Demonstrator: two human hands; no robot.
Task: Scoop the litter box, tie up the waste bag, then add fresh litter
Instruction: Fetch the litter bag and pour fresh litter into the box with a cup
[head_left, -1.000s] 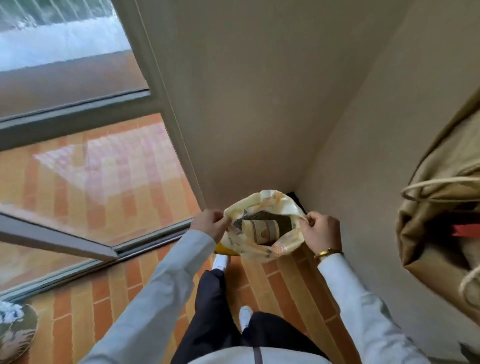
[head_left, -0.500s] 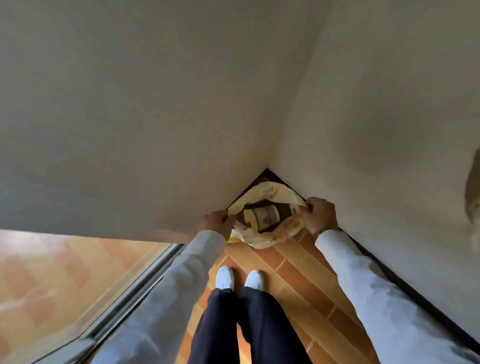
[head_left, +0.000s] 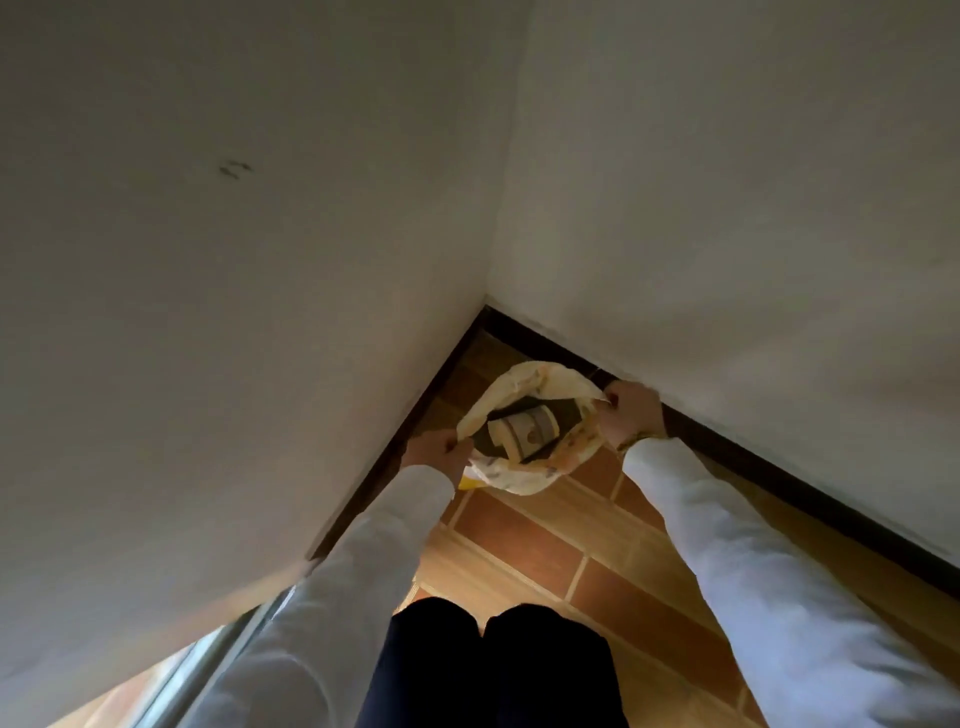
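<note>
Both hands hold the mouth of the waste bag (head_left: 524, 475) wide. The left hand (head_left: 435, 451) has its fingers curled round the left edge of the rim and pinches the plastic there. The right hand (head_left: 634, 413) grips the right edge in the same way, with the fingers closed on the thin material. Between the two hands the rim is pulled into an oval opening.

The bag is cream-coloured plastic with some printed marks and a bit of yellow at its lower left side. It is low in the corner where two walls meet, just above or on the tiled floor (head_left: 524, 551); I cannot tell if it touches the floor. Inside the bag a pale rolled or cylinder-shaped object (head_left: 525, 430) lies on something dark.

Long white sleeves (head_left: 753, 577) cover both arms, and a gold bracelet (head_left: 636, 439) shows at the right wrist. Dark trousers (head_left: 493, 670) are at the bottom of the view. A dark skirting board (head_left: 779, 475) runs along the pale walls (head_left: 260, 312). At the bottom left a window frame (head_left: 208, 665) is partly visible.
</note>
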